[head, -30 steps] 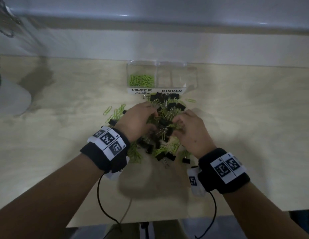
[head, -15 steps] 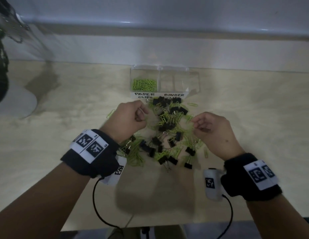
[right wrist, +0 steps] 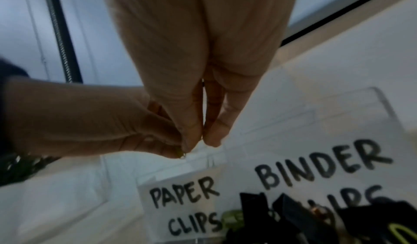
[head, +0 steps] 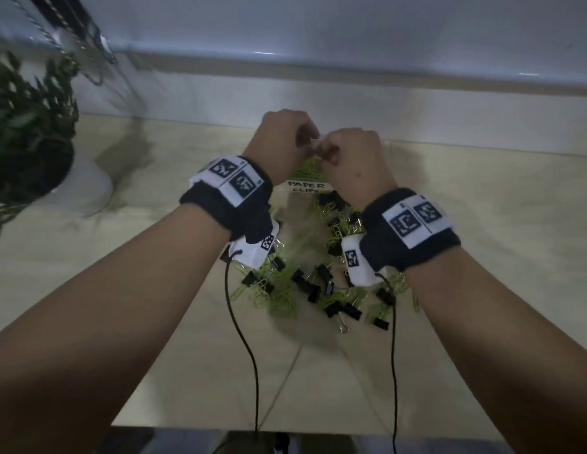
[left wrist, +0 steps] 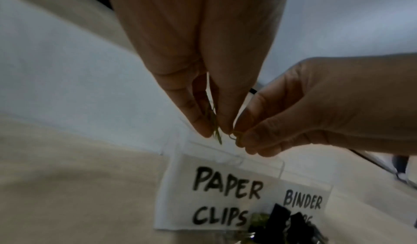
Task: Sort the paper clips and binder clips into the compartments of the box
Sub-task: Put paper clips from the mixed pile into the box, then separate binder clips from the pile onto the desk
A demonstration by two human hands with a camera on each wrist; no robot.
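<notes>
Both hands hover close together over the clear box (right wrist: 352,105), above its left compartment. My left hand (head: 305,139) pinches a few green paper clips (left wrist: 215,132) between thumb and fingertips. My right hand (head: 324,152) touches it and pinches one green paper clip (left wrist: 237,139). In the head view the hands hide most of the box. Only some green clips (head: 306,170) lying in it and the "PAPER CLIPS" label (head: 305,188) show. A mixed pile of green paper clips and black binder clips (head: 318,286) lies on the table under my wrists.
A potted plant (head: 26,139) in a white pot stands at the far left. A pale wall runs behind the box. Black binder clips (right wrist: 291,212) lie right against the label's "BINDER CLIPS" half (right wrist: 320,165). Wrist cables (head: 243,339) hang over the table's near edge.
Both hands lifted off the pile, each pinching green paper clips, and moved forward and together until they met above the box.
</notes>
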